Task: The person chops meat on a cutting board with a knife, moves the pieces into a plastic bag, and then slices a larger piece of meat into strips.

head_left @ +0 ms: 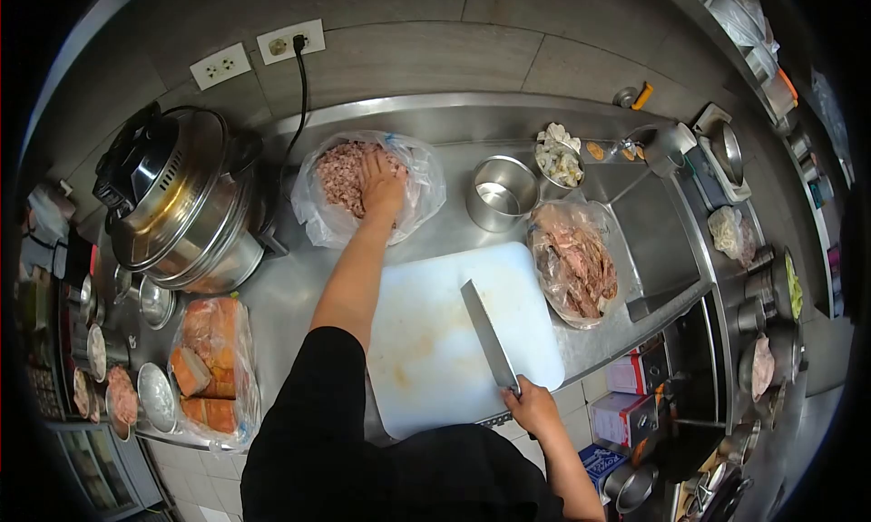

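My left hand reaches to the back of the counter and lies on chopped pinkish meat in a clear plastic bag. Its fingers are stretched out, with the tips against the meat. At the near right edge of the white cutting board, my right hand is closed round the handle of a kitchen knife. The long, broad blade points away from me over the board. Light brown stains mark the board's surface.
A metal pot stands behind the board, near a container of pale pieces. Bagged meat lies right of the board, beside the sink. On the left are a large metal cooker and bagged orange-brown slabs.
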{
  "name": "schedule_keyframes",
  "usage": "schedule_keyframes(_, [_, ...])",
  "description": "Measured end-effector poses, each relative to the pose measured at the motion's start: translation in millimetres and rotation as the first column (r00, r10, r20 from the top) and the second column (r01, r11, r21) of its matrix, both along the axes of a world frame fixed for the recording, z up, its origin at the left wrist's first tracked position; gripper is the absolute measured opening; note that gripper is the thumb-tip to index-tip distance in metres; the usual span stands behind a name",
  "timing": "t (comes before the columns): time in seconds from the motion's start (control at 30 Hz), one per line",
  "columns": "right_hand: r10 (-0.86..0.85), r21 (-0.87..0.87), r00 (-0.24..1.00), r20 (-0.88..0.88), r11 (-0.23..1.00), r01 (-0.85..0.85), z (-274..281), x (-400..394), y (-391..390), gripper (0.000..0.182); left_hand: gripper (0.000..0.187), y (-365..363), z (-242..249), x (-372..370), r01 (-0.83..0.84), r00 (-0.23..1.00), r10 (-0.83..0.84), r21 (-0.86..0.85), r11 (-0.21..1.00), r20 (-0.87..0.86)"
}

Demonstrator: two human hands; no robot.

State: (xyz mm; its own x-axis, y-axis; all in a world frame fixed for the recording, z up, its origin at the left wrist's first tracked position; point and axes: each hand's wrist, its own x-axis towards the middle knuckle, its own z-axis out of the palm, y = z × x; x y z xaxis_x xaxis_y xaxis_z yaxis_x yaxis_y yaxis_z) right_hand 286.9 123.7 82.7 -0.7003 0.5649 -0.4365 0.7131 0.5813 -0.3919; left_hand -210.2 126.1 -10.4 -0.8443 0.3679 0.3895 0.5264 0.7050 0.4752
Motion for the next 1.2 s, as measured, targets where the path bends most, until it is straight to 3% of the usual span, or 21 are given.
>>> schedule_keyframes(0.03, [0.003,0.009,1.000,0.006,1.000,-0.003,1.1,-0.9,-0.7,0.034,0.066,0.8,1.9,-4.9,0.005,1.000,-0.005,0.002,1.000,0.006])
schedule_keyframes(0.1, [0.008,0.021,1.000,0.020,1.000,-0.008,2.3,-2.0,-1.2,0.034,0.055,-1.6,7.5,-13.9,0.346,0.937,-0.350,-0.192,0.918,0.014])
schedule_keyframes(0.13, [0.004,0.020,0.999,0.032,1.000,-0.005,2.5,-2.5,-1.5,0.034,0.055,-4.2,9.3,-13.7,0.347,0.937,-0.349,-0.189,0.919,0.019])
schedule_keyframes(0.2, [0.003,0.015,0.999,0.050,1.000,-0.004,0.0,-1.5,-2.5,0.034,0.049,-11.3,9.4,-12.9,0.395,0.916,-0.387,-0.419,0.817,0.107])
schedule_keyframes(0.33, [0.008,0.047,1.000,0.016,0.999,-0.009,-1.7,-0.4,-4.6,0.033,0.046,-41.9,9.4,-23.3,0.372,0.928,-0.341,-0.396,0.839,0.150])
schedule_keyframes(0.4, [0.000,0.048,1.000,0.020,0.999,-0.001,-1.9,-0.5,-4.1,0.033,0.042,-57.5,13.4,-27.8,0.256,0.966,-0.220,-0.457,0.852,0.132])
schedule_keyframes(0.5, [-0.009,0.033,1.000,-0.020,0.999,0.010,-5.5,3.9,-4.0,0.031,0.040,-64.6,13.8,-45.6,0.171,0.984,-0.173,-0.550,0.818,0.049])
schedule_keyframes(0.6, [0.000,0.048,1.000,-0.018,0.999,0.001,-2.7,1.2,-4.8,0.030,0.039,-66.7,19.6,-55.9,0.058,0.995,-0.085,-0.408,0.911,-0.048])
schedule_keyframes(0.67, [0.010,0.002,1.000,0.011,1.000,-0.010,-1.8,0.5,-4.0,0.027,0.037,-61.8,41.5,-51.7,-0.048,0.986,-0.039,-0.498,0.866,-0.162])
schedule_keyframes(0.73, [0.004,-0.004,0.999,0.036,1.000,-0.003,-4.4,0.5,-2.8,0.026,0.032,-60.4,39.9,-68.7,0.046,0.995,-0.084,-0.527,0.849,-0.049])
schedule_keyframes(0.8, [0.035,-0.030,0.997,0.071,0.999,-0.033,0.0,-0.8,-3.4,0.025,0.028,-66.6,31.3,-76.7,0.068,0.986,-0.119,-0.361,0.930,-0.121])
schedule_keyframes(0.87, [0.008,-0.028,0.998,0.061,1.000,-0.007,0.2,-0.3,-5.7,0.026,0.028,-71.4,14.0,-85.9,0.099,0.876,-0.184,-0.206,0.973,-0.447])
schedule_keyframes(0.9, [0.020,-0.030,0.998,0.053,0.999,-0.019,0.6,-0.7,-6.2,0.026,0.028,-70.7,24.1,-75.7,0.120,0.869,-0.202,-0.204,0.972,-0.452])
schedule_keyframes(0.97, [0.014,-0.039,0.998,0.060,0.999,-0.012,3.9,-1.5,-5.3,0.028,0.032,-76.3,58.0,-55.7,0.063,0.988,-0.113,-0.383,0.922,-0.108])
schedule_keyframes(1.1, [0.033,-0.067,0.999,-0.031,0.997,-0.035,3.2,10.1,5.0,0.031,0.035,-77.9,64.2,-44.6,-0.062,0.995,0.016,-0.474,0.879,-0.100])
schedule_keyframes(1.17, [0.000,-0.100,0.994,-0.113,0.995,-0.011,3.2,18.7,13.6,0.031,0.034,-81.1,65.1,-32.2,-0.045,0.908,-0.088,-0.302,0.952,-0.410])
schedule_keyframes(1.2, [-0.030,-0.118,0.988,-0.152,0.993,0.012,5.5,27.1,19.7,0.032,0.034,-75.5,71.9,-25.6,-0.046,0.907,-0.089,-0.306,0.951,-0.412])
